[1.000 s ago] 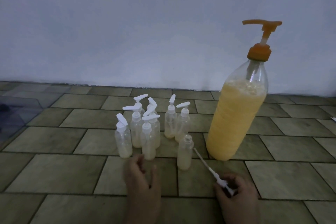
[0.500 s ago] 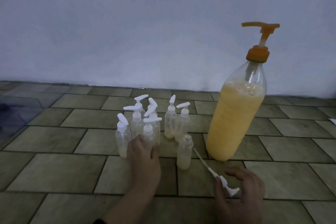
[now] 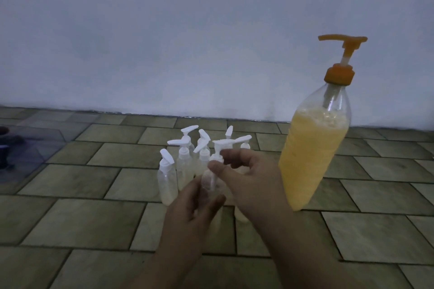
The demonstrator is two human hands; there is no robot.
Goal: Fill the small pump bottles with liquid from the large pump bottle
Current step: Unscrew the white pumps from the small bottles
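Head view, dim light, tiled floor [image 3: 70, 223] running up to a pale wall [image 3: 164, 42]. My left hand [image 3: 187, 216] holds a small clear bottle [image 3: 209, 180] raised off the floor, fingers and thumb curled round its lower body. My right hand [image 3: 253, 180] pinches the white pump head [image 3: 222, 148] at the collar of that same bottle, thumb and forefinger closed on it, spout pointing left; the dip tube shows through the clear body. Whether the pump is fully seated on the neck, cannot tell. Just behind my hands stands the cluster of small pump bottles [image 3: 185, 159], all upright, close together, white spouts pointing in different directions; the nearest one on the left [image 3: 167, 180] shows a pale layer of liquid in its base. Another small bottle [image 3: 240, 216] stands on the floor below my right wrist, mostly hidden by it. The large pump bottle [image 3: 312, 155] stands upright to the right of my right hand, near but apart from it, filled most of the way with cloudy yellow liquid, foam at the top, orange pump [image 3: 340, 61] with its spout pointing left. Far left edge: something dark [image 3: 4, 145], too dim to identify
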